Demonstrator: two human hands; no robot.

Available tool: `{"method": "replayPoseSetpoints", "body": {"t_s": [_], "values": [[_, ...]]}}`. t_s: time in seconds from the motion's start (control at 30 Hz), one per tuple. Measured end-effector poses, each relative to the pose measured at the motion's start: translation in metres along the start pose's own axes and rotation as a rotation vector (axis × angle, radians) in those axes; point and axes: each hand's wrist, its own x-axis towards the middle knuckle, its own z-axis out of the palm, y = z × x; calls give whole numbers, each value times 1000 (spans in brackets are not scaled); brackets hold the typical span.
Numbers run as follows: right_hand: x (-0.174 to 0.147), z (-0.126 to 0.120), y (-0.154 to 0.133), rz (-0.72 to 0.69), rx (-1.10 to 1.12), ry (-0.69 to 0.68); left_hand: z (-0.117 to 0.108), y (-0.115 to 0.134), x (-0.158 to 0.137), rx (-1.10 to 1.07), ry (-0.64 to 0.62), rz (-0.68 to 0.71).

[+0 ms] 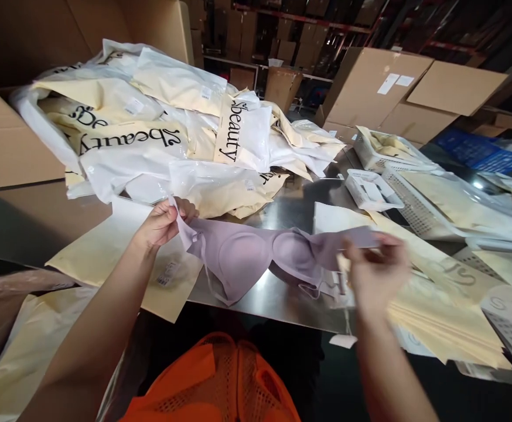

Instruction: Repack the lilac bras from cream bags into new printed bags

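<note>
Lilac fabric, a bra (pixel 260 255), is held stretched out over the steel table (pixel 291 214), just above its near edge. One end is pinched by the left hand (pixel 163 223), closed on the strap; the other end is gripped by the right hand (pixel 376 272), blurred but closed on the band. The bra is unbagged and not yet folded, so the handling is judged to be at an early stage. A flat cream bag (pixel 119 258) lies under the left hand, and a stack of cream bags (pixel 440 310) lies beside the right. Behind, a heap of filled bags (pixel 150 135) marked "beauty" is piled. White baskets (pixel 372 189) and cardboard boxes (pixel 388 88) are seen further back.
</note>
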Motion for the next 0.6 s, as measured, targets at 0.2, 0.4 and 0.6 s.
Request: {"method": "replayPoseSetpoints", "body": {"t_s": [0.2,0.4,0.6], "values": [[-136,45,0,361,201,-946,28,-5,28,168,-429,-23],[-158,53,26,1109,706,-160,116,-41,71,815,-741,-198],[-115,116,21,1146,901,-58,135,-83,80,1134,-587,-111]]}}
